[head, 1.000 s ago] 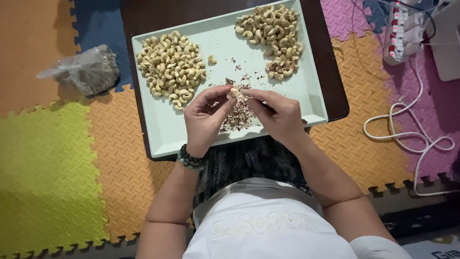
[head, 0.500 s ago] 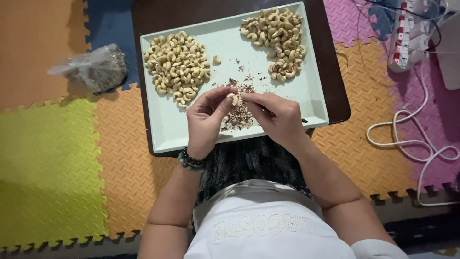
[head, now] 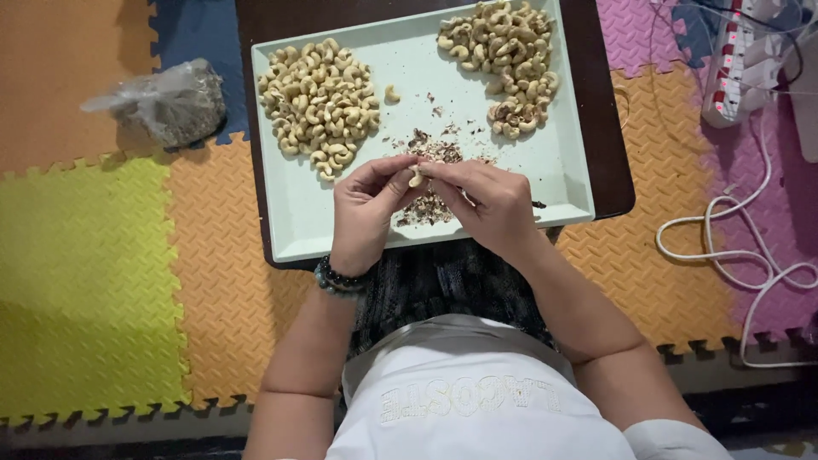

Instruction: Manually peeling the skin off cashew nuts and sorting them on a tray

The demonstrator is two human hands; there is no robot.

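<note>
The floor (head: 102, 281) is covered in interlocking foam mats with a ridged pattern, in orange, yellow-green, blue and pink-purple squares. A dark brown low worktop (head: 609, 128) stands on them. At the right, a white cable (head: 733, 247) loops beside a white power strip (head: 737, 60).

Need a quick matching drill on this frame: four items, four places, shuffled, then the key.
Items:
1. cashew
2. plastic bag
3. white cable
4. bead bracelet

Places:
A. on the left wrist
B. on the mats left of the tray
C. between the fingertips of the left hand and right hand
D. on the mats right of the tray

Pairs: 1-C, 2-B, 3-D, 4-A
</note>
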